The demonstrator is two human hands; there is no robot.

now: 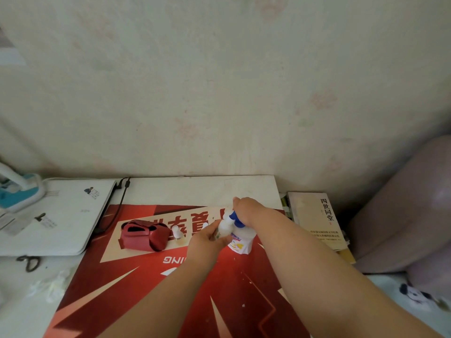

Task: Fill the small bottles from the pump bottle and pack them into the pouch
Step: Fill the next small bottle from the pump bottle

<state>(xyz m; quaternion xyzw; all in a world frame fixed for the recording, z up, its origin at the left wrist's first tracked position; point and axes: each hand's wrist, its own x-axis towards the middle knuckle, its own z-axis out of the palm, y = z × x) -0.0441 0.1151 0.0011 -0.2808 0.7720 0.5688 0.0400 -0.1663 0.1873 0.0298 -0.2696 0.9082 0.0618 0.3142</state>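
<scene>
Pale flowered wallpaper at the back; below it a white desk [195, 189] under a red printed mat [146, 289]. Upright on the mat, toward the far right corner: white pump bottle [241, 242] with blue pump head [234, 215]. On top of this head the right hand [246, 209], fingers curled down over it. Clamped in the left hand [207, 240], a small white bottle [225, 226], tilted, held up at the spout. Just left, a second small bottle [177, 232] standing apart, beside the red pouch [144, 234]. Right of the desk, a book [317, 220]; far left, scissors [29, 262].
</scene>
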